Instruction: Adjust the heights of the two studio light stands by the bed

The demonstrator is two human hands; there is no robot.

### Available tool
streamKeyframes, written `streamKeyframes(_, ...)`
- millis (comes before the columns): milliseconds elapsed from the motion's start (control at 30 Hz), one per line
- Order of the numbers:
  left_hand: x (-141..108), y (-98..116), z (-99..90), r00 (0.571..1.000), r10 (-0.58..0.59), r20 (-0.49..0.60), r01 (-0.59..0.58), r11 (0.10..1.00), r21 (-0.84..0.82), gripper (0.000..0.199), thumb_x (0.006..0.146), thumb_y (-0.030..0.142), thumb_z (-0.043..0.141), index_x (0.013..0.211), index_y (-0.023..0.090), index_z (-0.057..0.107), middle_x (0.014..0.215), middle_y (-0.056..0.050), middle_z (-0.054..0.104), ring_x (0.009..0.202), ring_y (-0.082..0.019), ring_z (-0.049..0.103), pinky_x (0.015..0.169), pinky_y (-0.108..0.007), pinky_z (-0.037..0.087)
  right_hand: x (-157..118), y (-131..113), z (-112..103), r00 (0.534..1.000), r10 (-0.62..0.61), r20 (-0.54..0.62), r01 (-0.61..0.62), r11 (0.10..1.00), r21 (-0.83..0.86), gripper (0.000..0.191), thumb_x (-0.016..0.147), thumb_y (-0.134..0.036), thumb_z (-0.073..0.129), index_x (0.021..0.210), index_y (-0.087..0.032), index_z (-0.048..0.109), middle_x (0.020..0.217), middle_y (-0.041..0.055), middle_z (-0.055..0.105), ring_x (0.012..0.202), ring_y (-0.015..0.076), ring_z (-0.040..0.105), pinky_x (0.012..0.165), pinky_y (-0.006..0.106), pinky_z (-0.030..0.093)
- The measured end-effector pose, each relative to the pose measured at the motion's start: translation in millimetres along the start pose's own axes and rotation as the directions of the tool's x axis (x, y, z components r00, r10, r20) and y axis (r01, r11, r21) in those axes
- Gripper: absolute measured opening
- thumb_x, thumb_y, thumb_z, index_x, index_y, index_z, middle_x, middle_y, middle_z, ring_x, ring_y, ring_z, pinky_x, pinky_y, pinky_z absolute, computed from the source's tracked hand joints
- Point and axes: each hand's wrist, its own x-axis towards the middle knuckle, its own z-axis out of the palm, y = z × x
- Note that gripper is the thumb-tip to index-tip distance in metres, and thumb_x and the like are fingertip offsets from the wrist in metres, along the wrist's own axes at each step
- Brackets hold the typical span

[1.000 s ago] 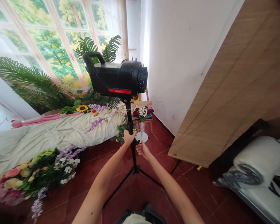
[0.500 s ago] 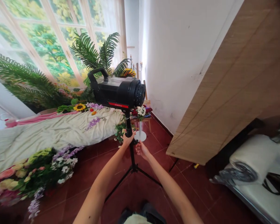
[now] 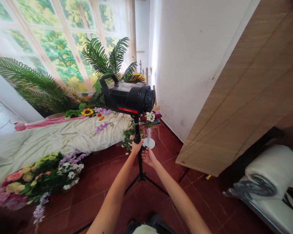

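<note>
A black studio light with a red label and a top handle is mounted on a black tripod stand. My left hand is wrapped round the stand's pole below the light. Just right of the pole, my right hand has its fingers curled, with thumb and forefinger at a small black knob on the stand. The stand's legs are spread on the red tiled floor.
A cream-draped bed with flowers lies left, a large bouquet in front of it. A white round base stands behind the hands. At right are a leaning woven panel and a white-cushioned seat.
The view has shifted slightly, so the light, stand and room appear a little further right. My left hand still grips the pole, and my right hand remains at the knob.
</note>
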Motion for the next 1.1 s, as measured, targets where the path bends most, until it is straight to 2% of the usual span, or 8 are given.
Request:
streamKeyframes(200, 0, -6, -0.4, 1.0, 0.008, 0.004, -0.008, 1.0, -0.02, 0.028, 0.067, 0.042, 0.062, 0.065, 0.014, 0.06, 0.064, -0.006, 0.064, 0.056, -0.014, 0.058, 0.056, -0.025, 0.046, -6, 6, -2, 0.961, -0.197, -0.195, 0.124, 0.934, -0.334, 0.045, 0.08, -0.061, 0.036, 0.083, -0.019, 0.05, 0.059, -0.0014, 0.051, 0.043, 0.0084, 0.042, 0.04, 0.019, 0.029)
streamKeyframes(267, 1, -8, -0.2, 1.0, -0.016, -0.007, 0.016, 1.0, -0.021, 0.029, 0.066, 0.043, 0.062, 0.063, 0.014, 0.059, 0.061, -0.005, 0.062, 0.054, -0.013, 0.057, 0.054, -0.025, 0.045, -12, 7, -3, 0.831, -0.496, -0.253, 0.239, 0.728, -0.643, 0.043, 0.078, -0.057, 0.043, 0.098, -0.02, 0.049, 0.07, 0.0002, 0.056, 0.053, 0.0111, 0.05, 0.046, 0.021, 0.036)
streamKeyframes(367, 1, -10, 0.1, 1.0, -0.021, -0.013, 0.021, 1.0, -0.018, 0.03, 0.066, 0.043, 0.062, 0.062, 0.014, 0.059, 0.061, -0.004, 0.061, 0.054, -0.013, 0.057, 0.053, -0.025, 0.044, -27, 5, -3, 0.626, -0.78, 0.003, 0.285, 0.225, -0.932, 0.049, 0.076, -0.049, 0.051, 0.116, -0.022, 0.043, 0.099, 0.0041, 0.058, 0.077, 0.0154, 0.056, 0.061, 0.026, 0.044)
streamKeyframes(433, 1, -11, 0.0, 1.0, -0.016, -0.017, 0.015, 1.0, -0.018, 0.029, 0.066, 0.043, 0.062, 0.063, 0.014, 0.059, 0.061, -0.004, 0.061, 0.055, -0.013, 0.056, 0.054, -0.025, 0.044, -35, 0, -3, 0.598, -0.788, 0.149, 0.249, 0.006, -0.968, 0.046, 0.079, -0.045, 0.049, 0.12, -0.024, 0.043, 0.112, 0.0054, 0.054, 0.088, 0.0175, 0.056, 0.067, 0.028, 0.045)
streamKeyframes(533, 1, -11, -0.7, 1.0, -0.018, -0.018, 0.018, 1.0, -0.017, 0.03, 0.066, 0.043, 0.062, 0.063, 0.014, 0.06, 0.06, -0.004, 0.061, 0.055, -0.013, 0.056, 0.055, -0.025, 0.044, -41, -8, 0, 0.633, -0.741, 0.224, 0.199, -0.124, -0.972, 0.042, 0.082, -0.041, 0.047, 0.121, -0.027, 0.043, 0.117, 0.0055, 0.05, 0.096, 0.019, 0.054, 0.069, 0.028, 0.044)
streamKeyframes(633, 0, -10, -1.3, 1.0, -0.019, 0.001, 0.019, 1.0, -0.013, 0.03, 0.066, 0.043, 0.061, 0.062, 0.013, 0.06, 0.059, -0.004, 0.061, 0.055, -0.013, 0.056, 0.055, -0.025, 0.044, -38, -13, 2, 0.681, -0.697, 0.226, 0.219, -0.1, -0.971, 0.036, 0.082, -0.042, 0.049, 0.115, -0.029, 0.048, 0.115, 0.0056, 0.051, 0.095, 0.0195, 0.054, 0.067, 0.027, 0.042)
streamKeyframes(867, 0, -3, -2.2, 0.999, -0.043, -0.017, 0.043, 0.999, 0.012, 0.027, 0.065, 0.04, 0.062, 0.059, 0.013, 0.061, 0.058, -0.005, 0.062, 0.054, -0.014, 0.057, 0.055, -0.025, 0.045, -24, -11, -1, 0.711, -0.701, 0.052, 0.323, 0.26, -0.91, 0.024, 0.078, -0.049, 0.052, 0.079, -0.025, 0.054, 0.088, 0.0038, 0.057, 0.082, 0.0191, 0.052, 0.059, 0.023, 0.035)
streamKeyframes(1100, -1, -3, -4.0, 1.0, -0.028, -0.011, 0.028, 0.999, 0.015, 0.029, 0.065, 0.041, 0.063, 0.06, 0.012, 0.061, 0.058, -0.005, 0.062, 0.053, -0.013, 0.056, 0.052, -0.025, 0.044, -2, -4, -1, 0.722, -0.69, -0.049, 0.316, 0.393, -0.863, 0.033, 0.079, -0.053, 0.05, 0.063, -0.024, 0.054, 0.066, 0.0046, 0.055, 0.066, 0.0187, 0.05, 0.054, 0.026, 0.031)
